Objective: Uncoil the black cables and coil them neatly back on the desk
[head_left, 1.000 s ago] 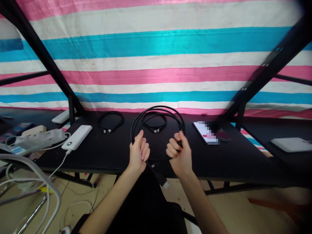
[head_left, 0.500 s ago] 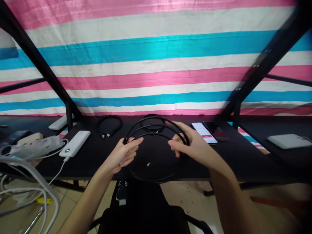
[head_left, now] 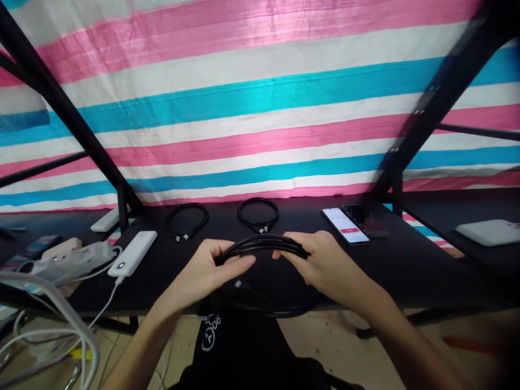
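A black cable coil (head_left: 262, 245) is held almost flat just above the black table (head_left: 406, 271). My left hand (head_left: 211, 268) grips its left side with thumb and fingers closed round the strands. My right hand (head_left: 320, 262) pinches the right side of the same coil. The near part of the loop hangs low by the table's front edge. Two smaller coiled black cables lie further back: one (head_left: 187, 219) to the left, one (head_left: 258, 214) straight ahead.
A white power bank (head_left: 136, 253) with a white lead lies at the left, beside a power strip (head_left: 77, 254). A lit phone (head_left: 345, 225) and a dark phone (head_left: 363, 219) lie at the right. Black frame struts rise on both sides. Loose cables hang at the far left.
The big coil has tilted from upright down to nearly flat and been pressed into a tighter bundle. Both hands have lowered and moved slightly apart along it.
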Demonstrator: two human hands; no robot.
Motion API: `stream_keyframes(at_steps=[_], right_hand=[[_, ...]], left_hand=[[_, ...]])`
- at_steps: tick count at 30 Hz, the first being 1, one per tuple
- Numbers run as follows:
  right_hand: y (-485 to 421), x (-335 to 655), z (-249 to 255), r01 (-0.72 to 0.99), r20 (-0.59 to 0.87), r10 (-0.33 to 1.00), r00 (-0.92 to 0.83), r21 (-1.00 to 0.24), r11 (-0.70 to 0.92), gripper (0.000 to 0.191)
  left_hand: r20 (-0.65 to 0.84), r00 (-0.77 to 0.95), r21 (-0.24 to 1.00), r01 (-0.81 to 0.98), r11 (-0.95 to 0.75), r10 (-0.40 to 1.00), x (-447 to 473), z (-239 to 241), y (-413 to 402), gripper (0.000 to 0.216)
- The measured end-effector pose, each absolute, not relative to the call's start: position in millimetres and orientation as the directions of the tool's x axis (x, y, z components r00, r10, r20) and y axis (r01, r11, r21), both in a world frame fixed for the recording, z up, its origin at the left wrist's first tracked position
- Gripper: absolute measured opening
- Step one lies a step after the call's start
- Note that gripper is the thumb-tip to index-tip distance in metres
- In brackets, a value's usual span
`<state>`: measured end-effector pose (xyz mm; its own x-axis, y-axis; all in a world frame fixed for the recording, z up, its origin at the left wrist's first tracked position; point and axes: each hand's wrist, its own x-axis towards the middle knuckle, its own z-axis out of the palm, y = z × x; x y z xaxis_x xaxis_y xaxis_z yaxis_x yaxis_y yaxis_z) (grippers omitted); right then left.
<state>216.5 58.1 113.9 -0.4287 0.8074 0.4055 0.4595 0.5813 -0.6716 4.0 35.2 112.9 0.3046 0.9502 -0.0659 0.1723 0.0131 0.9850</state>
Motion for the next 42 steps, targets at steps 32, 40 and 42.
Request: stream_keyframes(at_steps=[32,40,42], right_hand=[[48.4,197.0,105.5,-0.003,0.26,0.917,-0.302,-0.962,0.272,0.041],[64.2,202.7,88.6,-0.382,0.115,0.959,-0.259,-0.924,0.007,0.047],[63.3,199.5,88.4,-0.494,0.071,0.955,-0.289,-0.866,-0.085,0.052]], left_hand=[[0.155,-0.108,0.986,-0.045,-0.161,0.982,28.4,101.8,54.6,0.035],[-0.007,0.203,0.975,-0.218,0.052,0.979,16.9,105.0,44.6,0.053],[0.023,0.036,0.928,-0.372,-0.008,0.999,19.0,101.8,46.1,0.051]])
